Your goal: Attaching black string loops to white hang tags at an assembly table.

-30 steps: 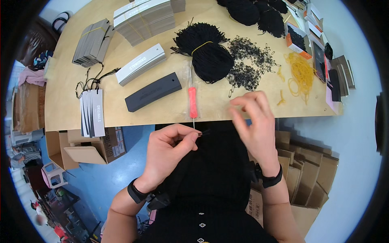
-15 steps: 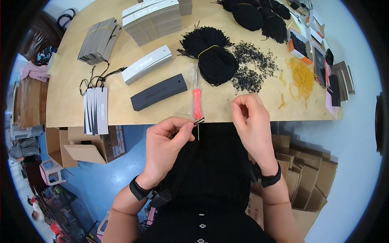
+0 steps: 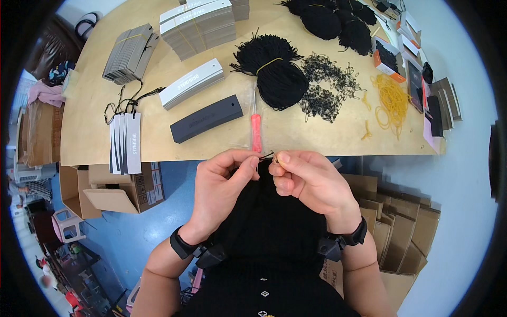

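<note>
Now | left hand (image 3: 224, 182) and right hand (image 3: 309, 177) both pinch black cord (image 3: 265, 156) between fingertips

Left hand (image 3: 224, 182) and right hand (image 3: 309, 179) pinch a thin black string (image 3: 265, 156) between them, fingertips almost touching, just below the red-handled tool (image 3: 256, 132).

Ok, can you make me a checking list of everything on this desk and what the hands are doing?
Surface: wooden table, mostly covered.
Job's things: thin black string pinched between both hands; red-handled tool at the table edge.
Clutter: black string bundle, small black pins, yellow rubber bands, grey tag stacks, black tag stack.
Hands: left hand and right hand meet fingertip to fingertip.
Cables: nothing seen.
Surroundings: cardboard boxes, blue floor.
</note>
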A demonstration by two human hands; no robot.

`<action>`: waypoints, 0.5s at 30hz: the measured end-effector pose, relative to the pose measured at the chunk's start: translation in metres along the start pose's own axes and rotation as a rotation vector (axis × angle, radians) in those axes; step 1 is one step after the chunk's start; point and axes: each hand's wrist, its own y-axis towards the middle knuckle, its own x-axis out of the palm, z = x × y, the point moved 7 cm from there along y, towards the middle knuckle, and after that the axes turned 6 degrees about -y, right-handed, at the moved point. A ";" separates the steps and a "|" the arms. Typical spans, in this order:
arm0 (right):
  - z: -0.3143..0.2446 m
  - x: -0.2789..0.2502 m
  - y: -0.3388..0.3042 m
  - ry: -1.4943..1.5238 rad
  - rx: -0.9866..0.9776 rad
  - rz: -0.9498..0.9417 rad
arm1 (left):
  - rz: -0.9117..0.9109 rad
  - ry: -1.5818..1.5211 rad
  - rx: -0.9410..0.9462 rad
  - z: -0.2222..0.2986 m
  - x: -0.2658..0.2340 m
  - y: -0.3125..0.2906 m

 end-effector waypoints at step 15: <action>-0.045 0.017 -0.033 -1.071 -0.694 0.418 | -0.045 -0.114 -0.067 -0.002 0.002 -0.001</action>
